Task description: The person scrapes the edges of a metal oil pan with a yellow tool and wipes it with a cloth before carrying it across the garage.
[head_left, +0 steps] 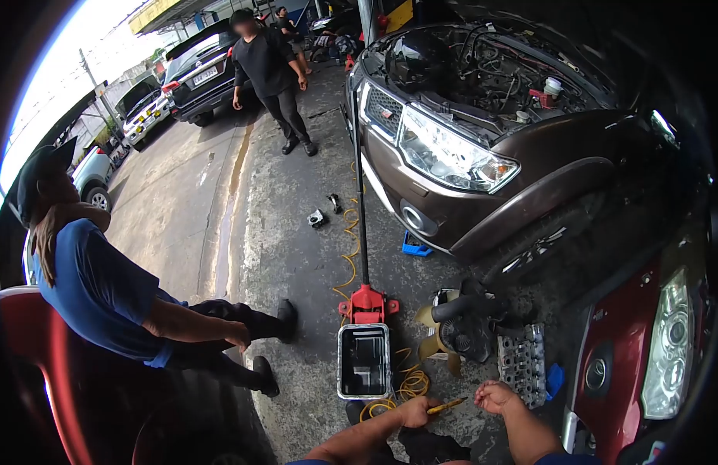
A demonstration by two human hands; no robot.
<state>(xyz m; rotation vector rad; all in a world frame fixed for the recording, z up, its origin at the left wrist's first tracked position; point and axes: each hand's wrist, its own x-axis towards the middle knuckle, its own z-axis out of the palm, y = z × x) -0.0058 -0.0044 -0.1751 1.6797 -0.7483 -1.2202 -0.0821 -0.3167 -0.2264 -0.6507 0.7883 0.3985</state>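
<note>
Near the bottom centre, my left hand [415,411] is wrapped round a slim yellow tool [447,406], whose dark tip points right. My right hand [494,396] is just right of that tip, apart from it, with its fingers curled together; whatever they hold, if anything, is too small to make out. Beside my right hand lies a metal cylinder head [522,364]. Above my hands are a fan with yellowish blades [434,342] and dark engine parts [466,329]. A black open tray [364,360] stands left of them.
A red floor jack [367,304] with a long handle and a coiled yellow hose [412,384] lie ahead. The brown car [452,209] has its hood open. A seated person [103,287] in blue is at left; another person [266,70] stands farther back. A red car front [626,349] is at right.
</note>
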